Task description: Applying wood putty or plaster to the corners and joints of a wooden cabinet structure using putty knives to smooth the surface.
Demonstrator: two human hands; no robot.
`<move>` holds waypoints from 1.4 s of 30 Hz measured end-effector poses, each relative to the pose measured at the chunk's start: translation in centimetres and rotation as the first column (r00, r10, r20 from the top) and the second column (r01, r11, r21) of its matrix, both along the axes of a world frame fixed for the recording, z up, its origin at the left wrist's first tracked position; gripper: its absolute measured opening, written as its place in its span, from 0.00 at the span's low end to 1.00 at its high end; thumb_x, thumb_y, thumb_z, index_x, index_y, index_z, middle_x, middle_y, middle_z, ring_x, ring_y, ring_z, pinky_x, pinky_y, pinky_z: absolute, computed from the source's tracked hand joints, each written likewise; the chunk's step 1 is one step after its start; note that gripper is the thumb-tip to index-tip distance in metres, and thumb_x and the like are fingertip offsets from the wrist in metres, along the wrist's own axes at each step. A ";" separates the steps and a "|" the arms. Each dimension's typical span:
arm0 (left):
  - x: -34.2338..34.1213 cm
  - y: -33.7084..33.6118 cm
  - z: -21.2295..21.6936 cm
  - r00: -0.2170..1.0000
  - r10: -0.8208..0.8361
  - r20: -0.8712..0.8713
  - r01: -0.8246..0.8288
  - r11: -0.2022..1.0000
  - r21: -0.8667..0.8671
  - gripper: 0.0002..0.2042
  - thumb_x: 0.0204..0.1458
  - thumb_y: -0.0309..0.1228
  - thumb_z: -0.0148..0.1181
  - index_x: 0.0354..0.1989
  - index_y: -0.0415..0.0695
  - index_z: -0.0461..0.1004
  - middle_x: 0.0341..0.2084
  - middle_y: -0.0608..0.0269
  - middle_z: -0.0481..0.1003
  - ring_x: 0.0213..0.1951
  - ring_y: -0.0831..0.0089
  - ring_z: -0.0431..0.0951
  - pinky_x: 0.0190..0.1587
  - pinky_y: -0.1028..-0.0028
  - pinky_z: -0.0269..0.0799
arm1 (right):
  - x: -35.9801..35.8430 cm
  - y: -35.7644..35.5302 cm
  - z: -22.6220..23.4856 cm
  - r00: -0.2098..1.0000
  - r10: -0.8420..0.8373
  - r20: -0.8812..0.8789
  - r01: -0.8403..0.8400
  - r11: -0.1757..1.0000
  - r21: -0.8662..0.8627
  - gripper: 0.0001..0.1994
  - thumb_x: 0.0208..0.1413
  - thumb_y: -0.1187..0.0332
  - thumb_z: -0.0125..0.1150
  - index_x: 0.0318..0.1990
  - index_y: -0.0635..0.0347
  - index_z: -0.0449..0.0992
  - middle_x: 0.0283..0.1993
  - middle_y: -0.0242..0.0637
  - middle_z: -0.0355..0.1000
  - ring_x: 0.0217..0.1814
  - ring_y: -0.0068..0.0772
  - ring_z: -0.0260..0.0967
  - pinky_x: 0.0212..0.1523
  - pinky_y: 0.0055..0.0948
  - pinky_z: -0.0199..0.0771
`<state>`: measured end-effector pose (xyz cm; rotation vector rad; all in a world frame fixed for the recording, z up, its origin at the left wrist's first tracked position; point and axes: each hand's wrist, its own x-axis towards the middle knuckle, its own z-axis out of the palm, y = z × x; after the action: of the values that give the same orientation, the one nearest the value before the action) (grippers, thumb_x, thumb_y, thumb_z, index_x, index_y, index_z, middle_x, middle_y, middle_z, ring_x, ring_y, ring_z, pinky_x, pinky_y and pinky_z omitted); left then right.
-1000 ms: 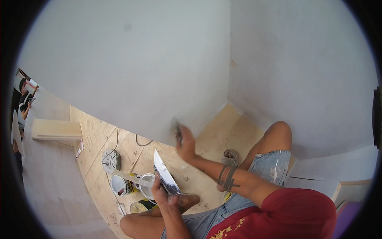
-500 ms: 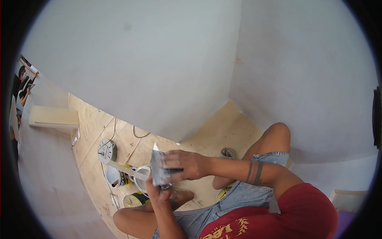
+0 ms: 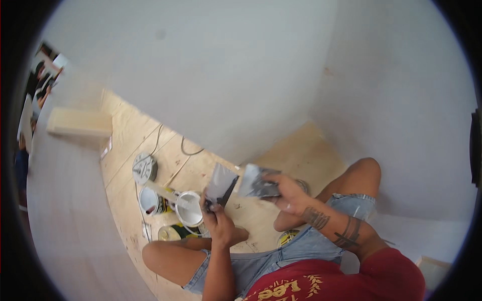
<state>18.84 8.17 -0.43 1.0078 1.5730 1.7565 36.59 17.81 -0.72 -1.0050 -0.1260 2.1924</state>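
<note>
A person seated on a plywood floor (image 3: 296,150) grips a wide putty knife (image 3: 221,184) in the left hand (image 3: 219,220), fingers closed around its handle, the broad grey blade tilted upward and away from the body. The right hand (image 3: 287,193) is closed on a second, smaller scraper (image 3: 255,181), its blade smeared with pale filler and held just beside the edge of the first blade; whether the two blades touch cannot be told. The right forearm carries dark banded tattoos and reaches in from the lower right, over denim shorts (image 3: 281,256) and a red shirt (image 3: 321,283). Both tools sit in front of the person's chest, above the bent knees, with the left knee low in the frame and the right knee raised to the right. Just left of the left hand an open white bucket (image 3: 190,208) stands on the floor, a flat stick (image 3: 163,190) resting across its rim. Beside it stand a second, smaller container (image 3: 149,200) and a yellow-lidded tin (image 3: 170,233). Farther left lies a round grey reel (image 3: 144,168) with a dark cable (image 3: 187,148) trailing across the boards. A pale wooden block (image 3: 79,122) lies at the far left edge of the floor. Smooth grey-white walls (image 3: 211,65) curve around the corner behind
</note>
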 end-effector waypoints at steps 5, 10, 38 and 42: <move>1.5 1.6 2.0 0.679 -0.324 -0.658 0.306 0.941 -0.147 0.23 0.58 0.13 0.39 0.62 0.36 0.66 0.60 0.43 0.69 0.62 0.54 0.69 0.64 0.63 0.63 | -1.0 0.0 1.4 0.996 0.033 -0.088 -0.021 0.990 0.139 0.10 0.63 0.70 0.55 0.50 0.62 0.74 0.45 0.36 0.77 0.44 0.29 0.78 0.45 0.33 0.82; 1.4 2.0 2.1 0.734 -0.373 -0.567 0.231 0.923 -0.307 0.24 0.55 0.11 0.41 0.61 0.37 0.67 0.57 0.45 0.72 0.60 0.53 0.72 0.62 0.63 0.65 | 1.8 3.4 0.5 0.977 -0.173 -0.128 0.191 0.970 0.148 0.12 0.64 0.68 0.55 0.50 0.65 0.73 0.46 0.40 0.75 0.46 0.34 0.77 0.46 0.36 0.81; -1.8 0.1 -2.2 0.995 0.096 -0.033 -0.102 0.934 -0.342 0.18 0.69 0.35 0.43 0.59 0.34 0.65 0.45 0.56 0.74 0.47 0.71 0.72 0.53 0.70 0.70 | 0.8 17.7 -9.8 0.173 -0.905 0.388 -0.032 0.389 0.921 0.15 0.62 0.73 0.55 0.55 0.68 0.70 0.40 0.49 0.77 0.40 0.38 0.77 0.41 0.32 0.76; -5.2 -0.7 -4.8 0.910 0.260 0.322 -0.145 0.929 -0.341 0.19 0.69 0.40 0.42 0.61 0.41 0.64 0.50 0.57 0.72 0.48 0.67 0.74 0.47 0.66 0.74 | -6.5 12.3 -10.1 0.306 -0.867 0.393 0.025 0.420 0.907 0.15 0.60 0.76 0.55 0.54 0.67 0.70 0.39 0.46 0.76 0.39 0.36 0.76 0.41 0.30 0.75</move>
<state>13.61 7.49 -5.26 0.3496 1.6843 1.6414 30.09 30.08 -10.83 -1.2352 -1.0059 0.5731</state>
